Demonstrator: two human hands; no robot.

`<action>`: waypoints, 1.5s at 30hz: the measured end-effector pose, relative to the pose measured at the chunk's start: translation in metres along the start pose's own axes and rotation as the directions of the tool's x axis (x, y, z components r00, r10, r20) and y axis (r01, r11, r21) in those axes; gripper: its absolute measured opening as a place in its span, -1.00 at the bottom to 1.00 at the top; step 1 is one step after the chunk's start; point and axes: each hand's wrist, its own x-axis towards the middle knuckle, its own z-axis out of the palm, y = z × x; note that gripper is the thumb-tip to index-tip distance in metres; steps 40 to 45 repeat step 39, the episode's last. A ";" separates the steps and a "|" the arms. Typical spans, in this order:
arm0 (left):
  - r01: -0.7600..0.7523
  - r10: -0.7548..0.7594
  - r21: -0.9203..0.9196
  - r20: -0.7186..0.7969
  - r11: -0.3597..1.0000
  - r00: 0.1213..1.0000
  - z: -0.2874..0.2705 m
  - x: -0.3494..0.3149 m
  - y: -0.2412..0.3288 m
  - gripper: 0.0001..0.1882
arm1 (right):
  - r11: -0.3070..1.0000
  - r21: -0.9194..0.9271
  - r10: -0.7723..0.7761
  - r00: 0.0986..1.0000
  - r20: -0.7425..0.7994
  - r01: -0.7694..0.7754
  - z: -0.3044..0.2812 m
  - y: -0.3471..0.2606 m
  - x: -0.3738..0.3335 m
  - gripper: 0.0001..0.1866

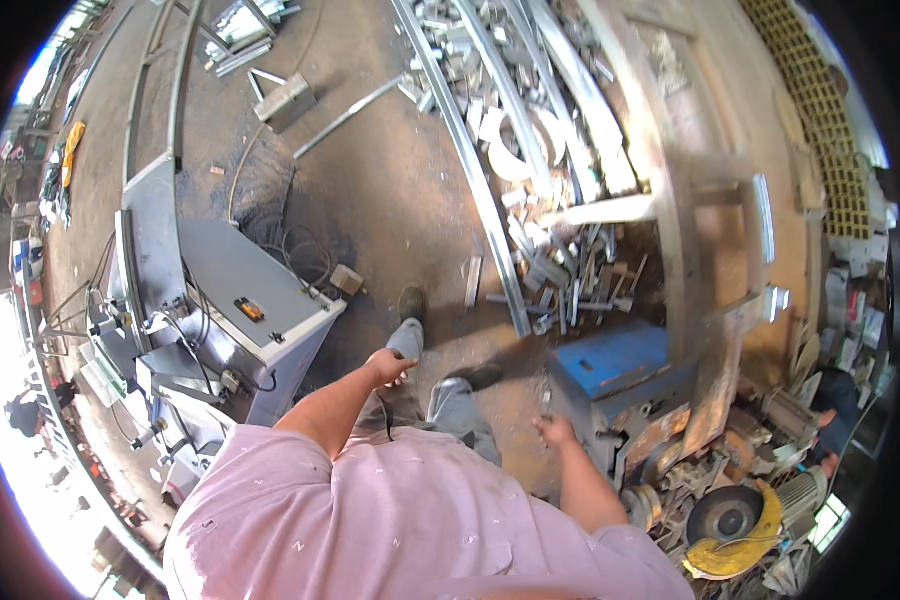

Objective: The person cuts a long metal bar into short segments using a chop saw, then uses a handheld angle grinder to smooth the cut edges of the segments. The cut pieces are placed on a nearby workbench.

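My left hand is in front of my body above my legs, its fingers curled in. Whatever it may hold is too small to make out. Lower and to the right, my right hand is closed on a small grey metal piece that sticks up past the fingers. Just right of that hand stands a cabinet with a blue top. On the left is a grey machine with hoses and fittings. An orange and black tool lies on its top.
Long metal bars run over a heap of metal offcuts ahead right. A cut-off saw with a yellow guard stands at lower right. A metal box and loose cables lie on the floor ahead. Another person is at far right.
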 end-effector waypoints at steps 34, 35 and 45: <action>0.058 -0.069 -0.038 -0.492 0.998 0.868 -0.546 -0.077 0.145 -0.35 | 0.969 -0.005 -0.246 0.968 -0.040 0.246 -0.299 -0.589 0.146 -0.66; 0.068 -0.120 -0.124 -0.485 0.990 0.866 -0.558 -0.075 0.139 -0.33 | 0.976 -0.044 -0.217 0.976 -0.030 0.215 -0.319 -0.626 0.159 -0.67; 0.201 -0.301 -0.243 -0.513 0.949 0.804 -0.585 -0.066 0.130 -0.41 | 0.925 0.141 -0.337 0.933 -0.125 0.352 -0.395 -0.798 0.231 -0.70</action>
